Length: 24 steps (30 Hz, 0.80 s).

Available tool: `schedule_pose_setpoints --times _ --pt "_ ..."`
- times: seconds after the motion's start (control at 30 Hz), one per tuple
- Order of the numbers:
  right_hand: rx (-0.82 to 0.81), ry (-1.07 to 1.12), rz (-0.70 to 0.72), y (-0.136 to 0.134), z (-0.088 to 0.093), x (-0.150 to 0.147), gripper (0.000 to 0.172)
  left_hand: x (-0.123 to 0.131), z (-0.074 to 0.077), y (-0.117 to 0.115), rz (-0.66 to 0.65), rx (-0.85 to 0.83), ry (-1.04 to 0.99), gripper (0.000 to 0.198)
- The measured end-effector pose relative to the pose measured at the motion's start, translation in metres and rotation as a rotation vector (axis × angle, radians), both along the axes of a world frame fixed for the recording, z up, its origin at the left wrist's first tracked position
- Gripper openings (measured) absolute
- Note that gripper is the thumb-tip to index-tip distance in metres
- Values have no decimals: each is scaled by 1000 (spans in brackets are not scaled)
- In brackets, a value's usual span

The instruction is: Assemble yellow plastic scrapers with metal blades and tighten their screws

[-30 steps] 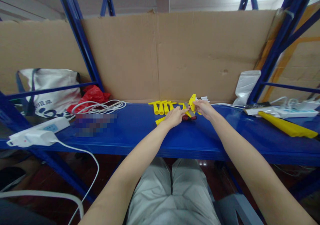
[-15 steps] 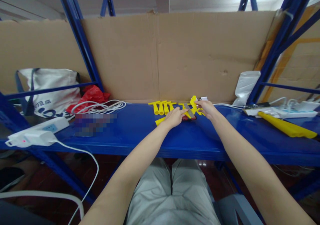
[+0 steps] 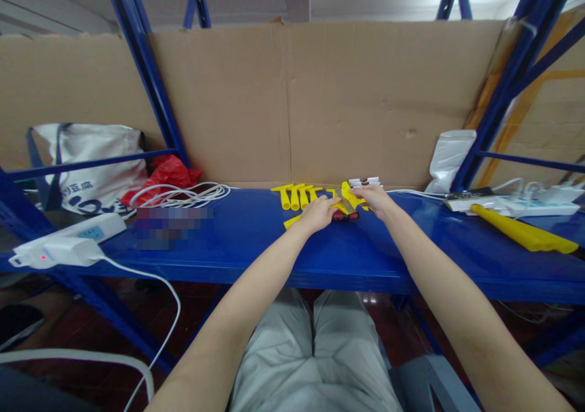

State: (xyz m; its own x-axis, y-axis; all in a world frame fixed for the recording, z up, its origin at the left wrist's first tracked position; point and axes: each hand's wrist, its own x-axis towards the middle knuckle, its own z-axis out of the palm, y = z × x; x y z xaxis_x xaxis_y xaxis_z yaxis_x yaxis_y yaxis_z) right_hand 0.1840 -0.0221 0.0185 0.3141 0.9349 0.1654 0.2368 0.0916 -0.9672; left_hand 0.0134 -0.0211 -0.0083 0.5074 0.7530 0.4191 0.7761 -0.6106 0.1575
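My left hand (image 3: 320, 213) is closed around a yellow-handled scraper, whose handle end (image 3: 291, 222) seems to stick out on its left. A flat grey metal blade (image 3: 348, 205) shows just right of its fingers. My right hand (image 3: 375, 200) pinches a yellow plastic piece (image 3: 348, 191) against or close above the blade; exact contact is hidden. Below them on the blue shelf lies a dark red object (image 3: 351, 216), partly covered. Several yellow T-shaped handles (image 3: 295, 198) stand in a row left of the hands. White and black small parts (image 3: 364, 181) lie behind my right hand.
A cardboard sheet (image 3: 287, 107) walls the back of the blue shelf (image 3: 247, 241). At left are a power strip (image 3: 68, 244), coiled white cable (image 3: 196, 194), red bag (image 3: 167, 174) and cloth bag (image 3: 95, 162). A long yellow object (image 3: 525, 229) lies at right.
My right hand has moved slightly left and down, bringing the yellow piece over the blade. More of the white parts behind it shows. My left hand stays nearly still.
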Motion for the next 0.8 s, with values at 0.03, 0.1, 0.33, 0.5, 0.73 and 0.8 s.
schedule_pose_setpoints --times 0.03,0.1,0.33,0.5,0.73,0.8 --pt "8 5 0 0 0 0 12 0 0 0 1 0 2 40" --pt "19 15 -8 1 0 0 12 0 1 -1 0 -1 5 40" --pt "39 23 -41 3 0 2 15 0 1 -2 -2 -5 -5 40" --pt "41 25 -31 4 -1 2 15 0 1 -1 -5 1 -16 40" --pt "42 23 -28 4 -1 2 15 0 0 -1 2 2 -26 40" --pt "39 22 -26 4 -1 2 15 0 0 -1 2 5 -22 40"
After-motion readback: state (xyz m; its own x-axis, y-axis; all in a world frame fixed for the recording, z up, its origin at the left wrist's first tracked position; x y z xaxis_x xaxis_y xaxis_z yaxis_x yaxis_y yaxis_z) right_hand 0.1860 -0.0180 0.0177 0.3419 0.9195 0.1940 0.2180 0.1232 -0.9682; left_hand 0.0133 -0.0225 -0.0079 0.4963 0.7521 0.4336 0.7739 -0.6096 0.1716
